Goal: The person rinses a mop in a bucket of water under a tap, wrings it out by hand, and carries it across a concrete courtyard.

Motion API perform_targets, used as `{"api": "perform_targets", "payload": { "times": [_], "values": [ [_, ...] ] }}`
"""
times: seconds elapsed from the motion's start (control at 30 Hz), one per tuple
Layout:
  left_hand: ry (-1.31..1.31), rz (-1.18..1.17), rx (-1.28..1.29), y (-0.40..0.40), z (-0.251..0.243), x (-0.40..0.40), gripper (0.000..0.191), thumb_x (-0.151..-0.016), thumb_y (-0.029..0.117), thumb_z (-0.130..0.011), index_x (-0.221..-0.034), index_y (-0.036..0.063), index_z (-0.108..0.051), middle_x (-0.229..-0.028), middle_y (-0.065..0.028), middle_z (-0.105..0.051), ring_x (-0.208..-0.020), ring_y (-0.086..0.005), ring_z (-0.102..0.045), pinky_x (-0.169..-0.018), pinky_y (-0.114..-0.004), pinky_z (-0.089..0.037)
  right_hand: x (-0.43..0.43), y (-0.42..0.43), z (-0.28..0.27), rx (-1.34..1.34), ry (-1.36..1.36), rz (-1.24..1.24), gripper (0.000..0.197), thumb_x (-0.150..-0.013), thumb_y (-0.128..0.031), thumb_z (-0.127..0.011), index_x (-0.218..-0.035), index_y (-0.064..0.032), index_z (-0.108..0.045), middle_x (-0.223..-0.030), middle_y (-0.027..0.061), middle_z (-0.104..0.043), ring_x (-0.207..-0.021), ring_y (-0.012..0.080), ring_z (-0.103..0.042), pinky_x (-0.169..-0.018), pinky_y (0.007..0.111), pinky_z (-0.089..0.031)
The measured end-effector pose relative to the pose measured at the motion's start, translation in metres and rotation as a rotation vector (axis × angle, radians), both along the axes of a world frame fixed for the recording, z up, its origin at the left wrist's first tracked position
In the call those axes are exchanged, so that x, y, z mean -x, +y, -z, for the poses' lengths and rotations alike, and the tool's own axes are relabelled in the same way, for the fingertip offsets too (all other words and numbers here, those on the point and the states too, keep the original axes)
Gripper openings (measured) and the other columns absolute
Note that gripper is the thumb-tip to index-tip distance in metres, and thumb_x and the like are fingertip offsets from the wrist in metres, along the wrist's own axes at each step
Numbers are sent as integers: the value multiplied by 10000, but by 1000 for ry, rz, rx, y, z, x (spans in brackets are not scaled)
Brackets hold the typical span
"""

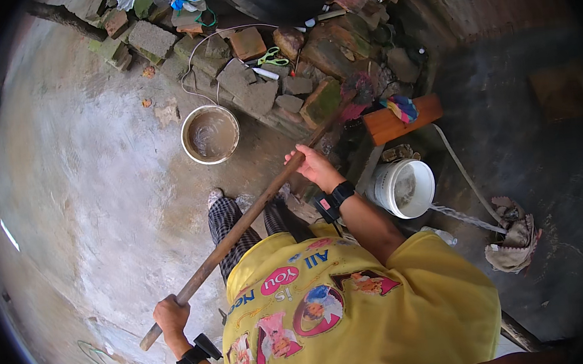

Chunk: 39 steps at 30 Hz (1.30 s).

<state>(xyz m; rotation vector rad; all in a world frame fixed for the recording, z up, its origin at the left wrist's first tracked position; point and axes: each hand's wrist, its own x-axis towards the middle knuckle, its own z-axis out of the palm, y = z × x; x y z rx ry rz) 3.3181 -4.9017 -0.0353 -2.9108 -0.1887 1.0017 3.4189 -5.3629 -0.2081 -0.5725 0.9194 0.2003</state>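
A long wooden pole (233, 234) crosses slantwise in front of my body. My left hand (172, 317) is wrapped around it near its lower end. Higher up, my right hand (313, 167) grips the same pole with the palm partly turned up. The pole's far end runs to a dark pink and grey mass of strands (359, 93), perhaps a mop head, among the bricks. A round tub (210, 134) of murky brown water stands on the concrete floor beyond my feet.
Broken bricks and blocks (262, 88) are heaped ahead, with green-handled scissors (272, 57) on them. To my right are a white bucket (401, 189), a wooden board (403, 119) with a colourful cloth (400, 108), and a mop with a grey cloth head (509, 235).
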Motion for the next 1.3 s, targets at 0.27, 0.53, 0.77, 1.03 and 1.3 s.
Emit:
{"api": "perform_targets", "payload": {
  "times": [0.27,0.53,0.77,1.03,1.3],
  "values": [
    [243,-22,125,39,22,-2,260,-516,214,-609,-679,12,-608,-639,-188,-582,-644,-354,-573,-592,-402,-464,7,26,29,-12,-27,-174,199,-815,-161,-542,-942,-11,-506,-914,112,-561,-854,233,-560,-796,360,-447],
    [80,-479,690,144,84,16,210,-573,147,-588,-655,-46,-581,-501,-109,-544,-458,-106,-475,-439,-307,-405,170,-88,26,257,233,321,362,-829,-243,-528,-1070,17,-458,-1063,158,-518,-987,273,-517,-821,377,-449],
    [420,-62,72,69,15,-32,274,-662,208,-614,-756,-49,-599,-575,-151,-561,-531,-116,-459,-529,-344,-422,304,-177,54,304,418,1002,430,-852,-297,-481,-1104,39,-388,-1117,164,-448,-1031,275,-457,-893,391,-399],
    [431,-163,-49,26,-33,-24,209,-659,173,-593,-726,-24,-588,-543,-93,-545,-486,-136,-499,-474,-312,-406,340,-215,110,333,355,1031,312,-813,-233,-520,-1000,13,-479,-985,135,-526,-903,242,-522,-803,369,-454],
    [453,-382,61,-5,-51,-5,149,-608,93,-641,-677,-15,-566,-548,-50,-540,-469,-125,-512,-452,-265,-434,349,-238,71,421,336,958,239,-763,-162,-545,-914,18,-501,-896,116,-533,-807,222,-535,-761,352,-485]
  ]
}}
